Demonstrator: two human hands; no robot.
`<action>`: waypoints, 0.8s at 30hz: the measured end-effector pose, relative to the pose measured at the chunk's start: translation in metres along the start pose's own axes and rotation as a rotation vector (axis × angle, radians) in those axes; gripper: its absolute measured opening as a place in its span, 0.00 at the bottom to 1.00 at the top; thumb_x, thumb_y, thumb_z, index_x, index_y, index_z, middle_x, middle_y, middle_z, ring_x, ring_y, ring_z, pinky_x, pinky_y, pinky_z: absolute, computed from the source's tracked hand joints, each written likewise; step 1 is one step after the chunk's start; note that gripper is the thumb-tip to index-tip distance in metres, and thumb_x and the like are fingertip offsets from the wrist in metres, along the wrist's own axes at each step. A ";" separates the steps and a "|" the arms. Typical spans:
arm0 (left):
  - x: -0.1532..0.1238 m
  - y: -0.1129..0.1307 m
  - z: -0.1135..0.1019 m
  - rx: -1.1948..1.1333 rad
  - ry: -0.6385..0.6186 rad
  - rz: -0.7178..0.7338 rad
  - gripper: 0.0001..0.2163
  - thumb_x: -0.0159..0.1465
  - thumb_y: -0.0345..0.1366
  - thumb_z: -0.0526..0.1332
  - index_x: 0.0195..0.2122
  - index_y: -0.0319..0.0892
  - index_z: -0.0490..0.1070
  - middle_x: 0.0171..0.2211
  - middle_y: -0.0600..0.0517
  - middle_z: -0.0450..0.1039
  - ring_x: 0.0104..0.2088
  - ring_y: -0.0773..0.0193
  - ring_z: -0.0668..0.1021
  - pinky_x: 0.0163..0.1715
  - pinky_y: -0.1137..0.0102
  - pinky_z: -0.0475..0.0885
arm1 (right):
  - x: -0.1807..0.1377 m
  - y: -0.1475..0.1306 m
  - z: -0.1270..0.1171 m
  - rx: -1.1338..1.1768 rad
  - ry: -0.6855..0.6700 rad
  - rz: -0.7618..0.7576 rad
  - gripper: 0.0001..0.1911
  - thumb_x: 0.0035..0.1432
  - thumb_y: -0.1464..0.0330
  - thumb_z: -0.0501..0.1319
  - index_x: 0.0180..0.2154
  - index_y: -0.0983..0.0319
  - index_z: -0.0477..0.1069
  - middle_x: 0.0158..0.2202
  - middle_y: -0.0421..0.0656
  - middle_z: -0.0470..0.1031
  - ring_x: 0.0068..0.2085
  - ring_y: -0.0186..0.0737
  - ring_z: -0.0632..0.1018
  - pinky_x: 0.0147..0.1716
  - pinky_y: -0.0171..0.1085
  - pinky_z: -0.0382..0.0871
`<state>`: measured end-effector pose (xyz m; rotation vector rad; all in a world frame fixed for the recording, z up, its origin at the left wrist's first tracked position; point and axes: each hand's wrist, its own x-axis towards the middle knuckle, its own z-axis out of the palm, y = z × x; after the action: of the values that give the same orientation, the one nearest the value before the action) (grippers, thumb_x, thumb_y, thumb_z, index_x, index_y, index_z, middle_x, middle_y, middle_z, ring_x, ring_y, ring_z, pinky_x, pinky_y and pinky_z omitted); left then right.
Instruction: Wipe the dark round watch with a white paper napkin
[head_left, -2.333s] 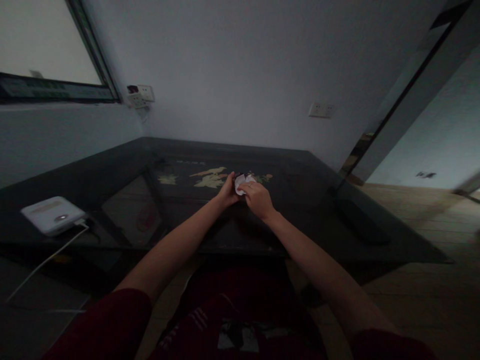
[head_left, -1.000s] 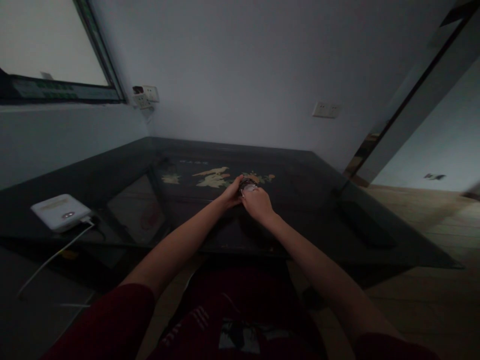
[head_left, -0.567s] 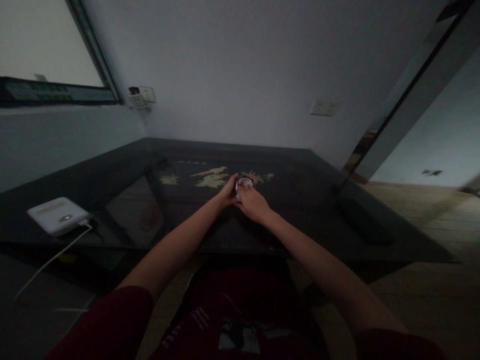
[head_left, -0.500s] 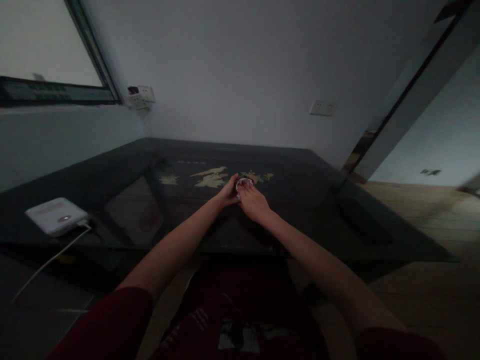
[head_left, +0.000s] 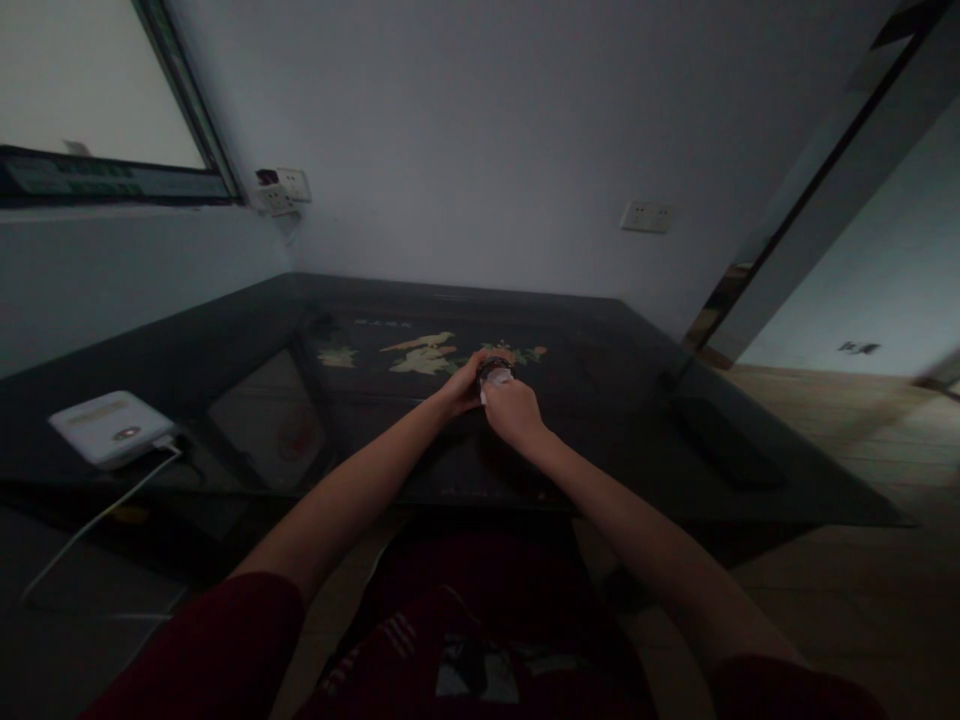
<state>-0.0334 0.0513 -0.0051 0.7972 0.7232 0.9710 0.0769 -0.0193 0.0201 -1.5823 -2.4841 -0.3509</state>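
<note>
Above the dark glass tabletop (head_left: pixel 600 420), my two hands meet at a small dark round thing (head_left: pixel 489 364) with a patterned or shiny rim; its kind is too dim to make out. My left hand (head_left: pixel 463 388) is closed around its left side. My right hand (head_left: pixel 514 410) is closed, its knuckles up, on a crumpled white tissue-like piece (head_left: pixel 499 377). That white piece lies against the near side and opening of the round thing. The right fingertips are hidden behind the hand.
A white box-shaped device (head_left: pixel 112 428) with a white cable (head_left: pixel 97 530) sits at the table's left edge. A bird-and-flower picture (head_left: pixel 420 352) decorates the tabletop. A long dark object (head_left: pixel 724 440) lies on the right. Sockets (head_left: pixel 646 217) are on the wall behind.
The right fingers, earlier stretched over the opening of the round thing, are now curled on the white piece. The rim of the round thing shows more, and both hands have shifted slightly right.
</note>
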 end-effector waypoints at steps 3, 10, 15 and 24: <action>-0.005 0.004 0.004 -0.054 0.087 -0.023 0.21 0.69 0.46 0.48 0.31 0.39 0.74 0.22 0.51 0.76 0.21 0.65 0.76 0.27 0.73 0.72 | 0.001 0.007 0.003 0.128 -0.036 -0.001 0.16 0.65 0.71 0.49 0.51 0.62 0.70 0.45 0.52 0.79 0.45 0.47 0.79 0.45 0.39 0.69; 0.002 0.006 -0.006 -0.135 0.101 -0.027 0.20 0.67 0.46 0.50 0.39 0.36 0.76 0.25 0.47 0.78 0.27 0.60 0.80 0.31 0.70 0.74 | 0.009 0.003 0.023 0.108 0.117 -0.204 0.25 0.63 0.74 0.50 0.60 0.79 0.58 0.61 0.64 0.64 0.63 0.49 0.66 0.65 0.46 0.53; 0.008 0.002 -0.006 -0.148 0.112 -0.010 0.19 0.68 0.45 0.50 0.42 0.37 0.75 0.25 0.49 0.78 0.27 0.62 0.80 0.33 0.72 0.73 | 0.015 -0.001 0.033 -0.019 0.183 -0.085 0.24 0.64 0.78 0.45 0.59 0.80 0.62 0.59 0.64 0.67 0.62 0.49 0.69 0.63 0.46 0.57; 0.005 -0.003 0.000 -0.036 0.089 -0.010 0.19 0.68 0.45 0.50 0.39 0.38 0.76 0.23 0.51 0.76 0.24 0.64 0.77 0.29 0.73 0.71 | 0.006 -0.008 0.008 -0.063 0.045 -0.043 0.19 0.60 0.79 0.47 0.42 0.76 0.75 0.39 0.63 0.79 0.44 0.53 0.80 0.51 0.47 0.66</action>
<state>-0.0298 0.0550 -0.0087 0.7219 0.7839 1.0131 0.0671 -0.0150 0.0128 -1.5280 -2.5003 -0.4698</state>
